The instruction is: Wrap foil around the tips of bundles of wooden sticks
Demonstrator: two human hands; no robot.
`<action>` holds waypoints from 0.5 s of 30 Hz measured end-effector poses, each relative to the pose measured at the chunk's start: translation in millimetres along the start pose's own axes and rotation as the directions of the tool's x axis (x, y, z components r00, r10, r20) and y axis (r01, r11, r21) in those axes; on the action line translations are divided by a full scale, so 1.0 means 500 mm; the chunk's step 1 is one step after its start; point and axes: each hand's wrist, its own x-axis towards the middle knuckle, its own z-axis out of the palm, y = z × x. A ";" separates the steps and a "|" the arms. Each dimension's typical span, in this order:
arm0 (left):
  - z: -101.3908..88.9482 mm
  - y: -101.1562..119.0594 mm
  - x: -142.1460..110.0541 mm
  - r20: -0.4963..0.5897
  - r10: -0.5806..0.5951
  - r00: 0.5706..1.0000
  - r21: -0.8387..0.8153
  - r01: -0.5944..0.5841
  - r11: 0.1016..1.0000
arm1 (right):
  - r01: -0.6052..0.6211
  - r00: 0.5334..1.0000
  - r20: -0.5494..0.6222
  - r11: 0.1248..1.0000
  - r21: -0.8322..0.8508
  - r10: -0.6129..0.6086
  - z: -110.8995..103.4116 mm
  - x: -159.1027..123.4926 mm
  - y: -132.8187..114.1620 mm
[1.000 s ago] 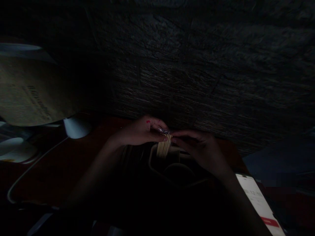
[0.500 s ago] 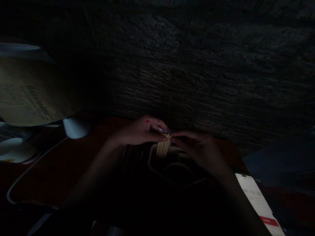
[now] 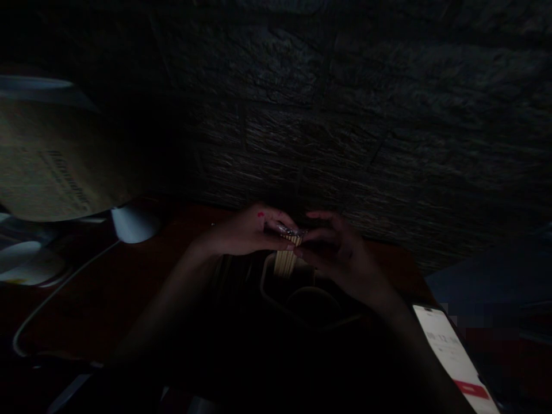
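Note:
The scene is very dark. My left hand (image 3: pixel 241 233) is closed round the top of a bundle of thin, pale wooden sticks (image 3: pixel 284 264), thumb in front and fingers behind. Shiny clear plastic (image 3: pixel 288 230) shows at the bundle's top end. From the other side my right hand (image 3: pixel 347 256) pinches the same end with thumb and forefinger, its other fingers lifted away. The sticks point down over an open container (image 3: pixel 264 294) with a pale rim. A rounded shape (image 3: pixel 317 293) inside it is too dark to name.
A large brown bag with printing (image 3: pixel 56 161) stands at the left, by a white cup-like object (image 3: pixel 134 224) and a white cable (image 3: pixel 52 293). A lit phone (image 3: pixel 448 351) lies at the right. A rough brick wall (image 3: pixel 280 126) rises behind the reddish-brown table (image 3: pixel 107 287).
My right hand's upper fingers have lifted and spread, and its thumb has shifted slightly down and left along the sticks. My left hand and the bundle stay nearly still.

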 end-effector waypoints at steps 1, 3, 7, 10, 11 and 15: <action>0.000 0.000 0.000 0.000 -0.001 1.000 -0.002 0.001 1.000 | -0.014 1.000 0.015 1.000 0.014 0.014 0.000 0.000 -0.002; 0.000 0.000 0.000 0.002 0.001 1.000 -0.003 -0.001 1.000 | -0.042 0.998 0.043 0.999 0.034 0.041 0.000 -0.001 -0.006; 0.000 0.000 0.000 -0.004 0.000 1.000 -0.018 -0.001 1.000 | -0.058 0.997 0.061 0.997 0.058 0.054 -0.002 0.000 -0.009; 0.001 0.000 0.000 -0.006 -0.001 1.000 -0.023 0.000 1.000 | -0.052 0.996 0.071 0.996 0.076 0.046 -0.004 0.001 -0.006; 0.001 0.001 -0.001 -0.006 0.005 1.000 -0.021 -0.005 1.000 | -0.052 0.996 0.076 0.995 0.082 0.045 -0.005 0.002 -0.004; 0.000 0.004 -0.003 -0.014 0.021 1.000 -0.010 -0.021 1.000 | -0.046 0.997 0.066 0.995 0.092 0.040 -0.006 0.002 0.001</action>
